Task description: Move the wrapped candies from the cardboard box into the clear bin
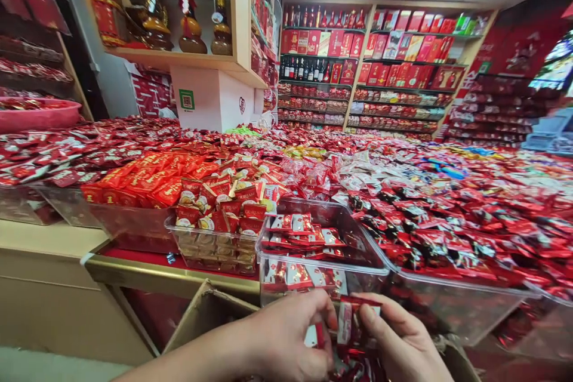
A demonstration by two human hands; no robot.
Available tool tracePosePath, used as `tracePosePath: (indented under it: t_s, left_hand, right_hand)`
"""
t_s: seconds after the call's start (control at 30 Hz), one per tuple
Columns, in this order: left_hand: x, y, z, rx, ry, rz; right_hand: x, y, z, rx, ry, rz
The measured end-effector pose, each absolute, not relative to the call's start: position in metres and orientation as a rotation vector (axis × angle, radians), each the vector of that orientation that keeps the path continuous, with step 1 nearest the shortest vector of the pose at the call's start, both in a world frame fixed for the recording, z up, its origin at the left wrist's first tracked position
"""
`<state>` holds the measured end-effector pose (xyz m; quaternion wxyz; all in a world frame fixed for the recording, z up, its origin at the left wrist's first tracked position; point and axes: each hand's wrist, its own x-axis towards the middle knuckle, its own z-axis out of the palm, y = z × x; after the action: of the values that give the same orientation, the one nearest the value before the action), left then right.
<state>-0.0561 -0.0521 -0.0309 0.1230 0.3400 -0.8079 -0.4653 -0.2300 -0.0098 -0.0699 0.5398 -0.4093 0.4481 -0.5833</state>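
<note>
A candy shop is seen here, with a big counter (134, 268) stretching far back, pretty much buried in red wrapped sweets. Clear plastic bins line the near edge: one half-filled bin (320, 262) sits dead centre, a fuller bin (215, 242) of gold-and-red candies just to its left, and an orange-red heap further left. Far shelves (385, 65) on the back wall are stacked with red boxes and bottles, and gourd-shaped bottles (192, 24) are shown on a shelf up at far left. An open cardboard box (201, 316) is parked below the counter edge, near and left.

Both hands are brought in low at the near edge, just below the centre bin. The left hand (286, 334) is reached in from the left with the forearm angled up, the right hand (403, 343) from the right. A red-and-white candy pack (351, 319) is pinched between them, thumbs and fingertips closed on it from both sides. More red wrappers are bunched just beneath the hands.
</note>
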Motion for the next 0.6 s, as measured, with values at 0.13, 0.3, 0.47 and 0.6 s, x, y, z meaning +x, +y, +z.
tracePosePath:
  t_s: [0.13,0.3,0.47,0.6]
  left_hand:
    - [-0.059,-0.051,-0.031,1.064,-2.165,-1.626]
    - [-0.062,-0.052,-0.035,0.983,-2.17,-1.622]
    - [-0.064,-0.057,-0.034,0.881,-1.986,-1.697]
    - [-0.061,-0.055,-0.029,0.793,-1.999,-1.679]
  right_hand:
    - [-0.228,-0.014,-0.072,-0.773,1.018,-1.421]
    - [-0.225,-0.012,-0.073,-0.784,1.045,-1.425]
    - [-0.224,-0.01,-0.07,-0.844,0.93,-1.464]
    - [-0.234,-0.013,-0.075,-1.005,0.956,-1.338]
